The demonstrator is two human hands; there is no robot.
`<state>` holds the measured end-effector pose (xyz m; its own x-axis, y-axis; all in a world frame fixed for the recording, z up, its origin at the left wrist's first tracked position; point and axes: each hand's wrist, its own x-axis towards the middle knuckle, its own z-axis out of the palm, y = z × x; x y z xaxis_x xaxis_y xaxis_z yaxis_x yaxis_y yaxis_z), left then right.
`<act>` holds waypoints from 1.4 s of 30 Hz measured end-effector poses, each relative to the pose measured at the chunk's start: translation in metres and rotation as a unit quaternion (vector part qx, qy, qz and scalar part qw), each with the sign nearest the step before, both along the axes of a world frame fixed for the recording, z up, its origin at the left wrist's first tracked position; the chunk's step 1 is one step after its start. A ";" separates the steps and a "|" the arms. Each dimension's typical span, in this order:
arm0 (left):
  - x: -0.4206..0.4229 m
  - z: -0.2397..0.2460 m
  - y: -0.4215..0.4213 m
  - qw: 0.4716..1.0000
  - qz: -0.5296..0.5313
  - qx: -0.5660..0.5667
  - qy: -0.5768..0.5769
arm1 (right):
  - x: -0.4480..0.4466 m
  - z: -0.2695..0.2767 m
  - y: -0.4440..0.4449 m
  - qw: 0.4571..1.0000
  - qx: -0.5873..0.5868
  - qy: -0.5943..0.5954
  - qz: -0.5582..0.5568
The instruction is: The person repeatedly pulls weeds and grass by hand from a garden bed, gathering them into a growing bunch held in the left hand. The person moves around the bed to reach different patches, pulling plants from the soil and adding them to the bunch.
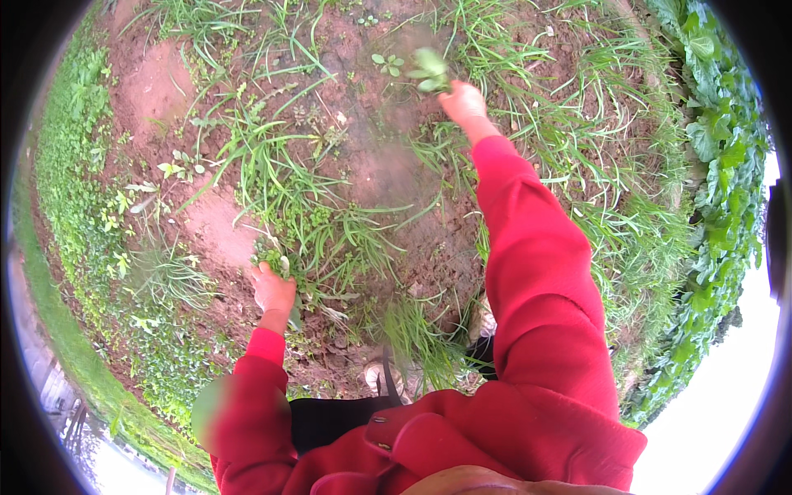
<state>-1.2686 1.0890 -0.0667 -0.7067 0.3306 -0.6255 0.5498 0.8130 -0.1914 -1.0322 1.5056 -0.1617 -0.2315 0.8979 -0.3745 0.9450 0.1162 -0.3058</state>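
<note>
My right hand [463,103] is stretched far forward over the soil and grips a small leafy green plant [429,67], blurred by motion. Just left of it, a low broad-leaved seedling [388,64] grows from the ground. Closer to my body, my left hand [274,292] is closed around a bunch of small green weeds [270,252], beside a clump of long narrow-leaved plants [346,238]. The roots of both handfuls cannot be made out.
Rows of grass-like plants [581,142] run along the right of the reddish-brown soil [377,173]. Large-leaved leafy vegetables [711,167] line the far right edge. Dense low greenery [74,161] borders the left. A shoe [376,376] shows below my body, near a grassy tuft [421,337].
</note>
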 end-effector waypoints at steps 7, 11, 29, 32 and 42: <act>0.001 -0.001 0.004 1.000 0.000 0.015 -0.007 | 0.044 -0.008 -0.024 0.997 0.069 -0.024 0.017; -0.002 0.000 0.001 1.000 0.011 0.009 -0.009 | 0.040 -0.019 -0.050 0.995 0.067 -0.070 0.000; -0.006 0.011 -0.004 0.998 0.030 0.034 -0.036 | -0.125 0.049 -0.252 0.952 -0.136 0.182 0.204; -0.009 0.008 -0.011 0.996 0.038 0.071 -0.041 | -0.146 0.049 -0.280 0.960 -0.021 0.093 0.263; -0.029 0.009 -0.069 0.763 0.363 0.478 -0.239 | -0.122 0.051 -0.246 0.885 -0.289 0.360 0.062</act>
